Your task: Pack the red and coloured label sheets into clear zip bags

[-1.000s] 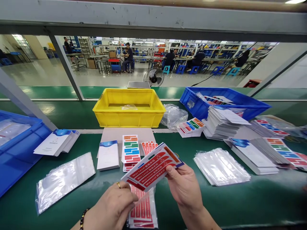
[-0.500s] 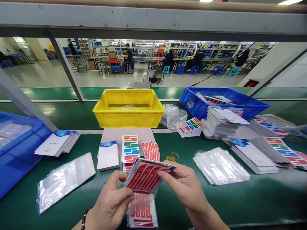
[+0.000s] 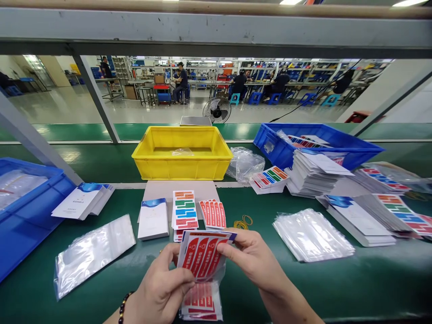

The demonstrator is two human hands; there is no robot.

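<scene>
Both my hands hold a stack of red label sheets point(image 3: 201, 254) just above the green table, near its front edge. My left hand point(image 3: 162, 288) pinches the stack's lower left side. My right hand point(image 3: 251, 261) grips its right edge with fingers closed. Under the stack lies a clear plastic bag point(image 3: 201, 300) with more red label sheets inside. Behind them sit a small pile of red labels point(image 3: 212, 213), a pile of coloured label sheets point(image 3: 184, 213) and a white booklet point(image 3: 153, 218).
A yellow bin point(image 3: 182, 153) stands behind, blue bins at right point(image 3: 317, 144) and left point(image 3: 23, 211). Clear bags point(image 3: 92, 252) lie left, another bag pile point(image 3: 312, 234) right. Stacks of booklets and labels point(image 3: 357, 202) fill the right. Rubber bands point(image 3: 243, 222) lie near the middle.
The red label stack has turned from lying slanted to nearly upright and come down closer to the bag. Both hands moved inward with it.
</scene>
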